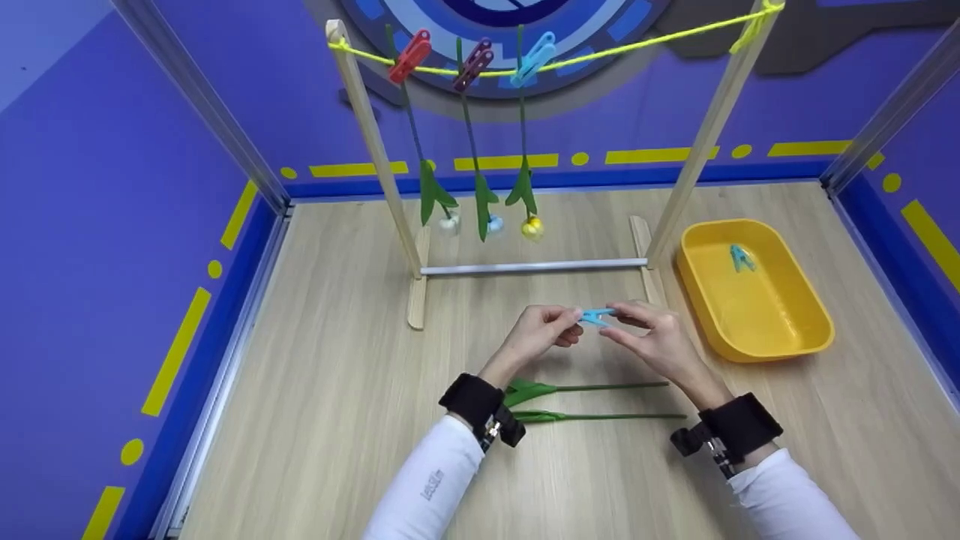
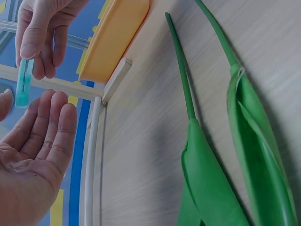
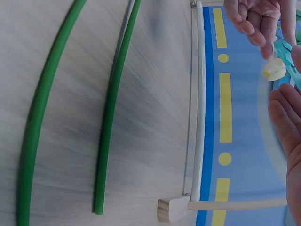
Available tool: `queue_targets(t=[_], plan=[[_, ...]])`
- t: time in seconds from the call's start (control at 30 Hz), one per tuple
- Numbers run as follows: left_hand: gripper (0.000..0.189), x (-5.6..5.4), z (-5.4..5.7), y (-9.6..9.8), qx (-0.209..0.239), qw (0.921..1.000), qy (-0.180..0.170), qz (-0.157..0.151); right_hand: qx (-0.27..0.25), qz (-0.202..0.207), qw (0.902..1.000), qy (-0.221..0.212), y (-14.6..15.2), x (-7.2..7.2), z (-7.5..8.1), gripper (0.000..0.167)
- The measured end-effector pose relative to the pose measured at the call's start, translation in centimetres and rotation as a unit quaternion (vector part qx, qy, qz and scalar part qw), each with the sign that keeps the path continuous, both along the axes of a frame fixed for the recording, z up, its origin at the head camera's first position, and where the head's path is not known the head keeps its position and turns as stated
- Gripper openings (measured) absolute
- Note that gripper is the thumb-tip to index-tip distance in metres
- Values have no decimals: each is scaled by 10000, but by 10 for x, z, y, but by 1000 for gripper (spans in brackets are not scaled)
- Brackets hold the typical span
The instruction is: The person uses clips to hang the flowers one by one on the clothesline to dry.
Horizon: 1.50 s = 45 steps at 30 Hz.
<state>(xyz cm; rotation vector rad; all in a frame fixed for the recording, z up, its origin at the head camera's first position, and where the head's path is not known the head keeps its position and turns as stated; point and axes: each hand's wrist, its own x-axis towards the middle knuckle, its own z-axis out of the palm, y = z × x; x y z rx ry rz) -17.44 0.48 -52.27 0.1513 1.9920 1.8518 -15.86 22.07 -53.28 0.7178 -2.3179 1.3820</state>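
A light blue clothespin [image 1: 595, 316] is held level between both hands, above the table. My left hand [image 1: 541, 328] pinches one end of it between thumb and fingertips. The right hand [image 1: 660, 337] has its thumb and fingers on the two spread handle ends. In the right wrist view the clothespin [image 3: 285, 54] spans the gap between the hands. Two artificial flowers lie below, a nearer stem [image 1: 622, 415] and a farther stem [image 1: 611, 387]; their heads are hidden by my left wrist and forearm.
A wooden rack [image 1: 363, 112] carries a yellow cord [image 1: 645, 48]. From it three flowers hang upside down, clipped by a red clothespin [image 1: 410, 56], a maroon clothespin [image 1: 473, 65] and a light blue clothespin [image 1: 533, 59]. At right, a yellow basin [image 1: 814, 330] contains a teal clothespin [image 1: 742, 258].
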Motion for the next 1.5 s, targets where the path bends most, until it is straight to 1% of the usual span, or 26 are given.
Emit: queue_targets(t=[0.13, 0.27, 0.33, 0.4, 0.47, 0.53, 0.57, 0.67, 0.77, 0.83, 0.87, 0.9, 0.97, 1.0, 1.13, 1.17, 1.23, 1.3, 1.37, 1.47, 1.5], plan=[[33, 1, -1, -4, -179, 9998, 127, -24, -96, -162, 9998, -117, 6, 0, -1, 34], [32, 2, -3, -10, -571, 9975, 375, -185, -73, -316, 9994, -134, 14, 0, -1, 35], [29, 4, -5, -13, -934, 9931, 625, -347, -42, -351, 9993, -79, 19, -1, -1, 35], [28, 7, -5, -15, -1461, 9827, 986, -570, -24, -402, 9992, -68, 23, -2, -2, 35], [29, 10, -5, -16, -1997, 9669, 1342, -845, -34, -424, 9990, -100, 27, -2, -3, 35], [32, 13, -4, -17, -2505, 9477, 1622, -1131, -65, -467, 9986, -220, 30, -2, -3, 35], [32, 14, -3, -17, -2715, 9376, 1764, -1266, -67, -511, 9982, -303, 31, -1, -3, 35], [31, 17, -2, -15, -3214, 9107, 2029, -1616, -60, -651, 9968, -467, 33, 0, -4, 36], [31, 19, -2, -13, -3739, 8777, 2260, -1967, -54, -762, 9957, -523, 33, 2, -2, 35], [31, 19, -2, -12, -4095, 8516, 2412, -2209, -93, -776, 9956, -523, 32, 5, 2, 35], [31, 20, -2, -11, -4242, 8400, 2469, -2315, -106, -774, 9955, -527, 31, 6, 5, 34], [32, 20, -2, -11, -4370, 8292, 2518, -2410, -113, -779, 9955, -529, 30, 8, 8, 34], [31, 21, -3, -9, -4576, 8104, 2638, -2535, -127, -764, 9955, -553, 28, 11, 14, 33], [30, 22, -4, -8, -4647, 8032, 2697, -2573, -138, -757, 9953, -581, 28, 13, 17, 33], [20, 24, -7, -5, -4844, 7836, 2863, -2634, -168, -760, 9947, -675, 27, 15, 21, 33], [20, 25, -8, -4, -4907, 7767, 2930, -2647, -187, -756, 9946, -689, 28, 16, 21, 33], [27, 26, -10, -2, -5041, 7631, 3049, -2656, -208, -755, 9944, -707, 28, 16, 20, 33], [33, 28, -11, -1, -5217, 7453, 3182, -2666, -217, -759, 9942, -726, 29, 16, 20, 33], [34, 30, -11, 1, -5378, 7287, 3300, -2663, -209, -771, 9940, -750, 29, 16, 19, 33], [32, 32, -13, 4, -5570, 7100, 3372, -2682, -171, -823, 9932, -808, 29, 17, 19, 33], [31, 32, -13, 5, -5614, 7055, 3380, -2698, -180, -841, 9928, -829, 29, 17, 19, 33]])
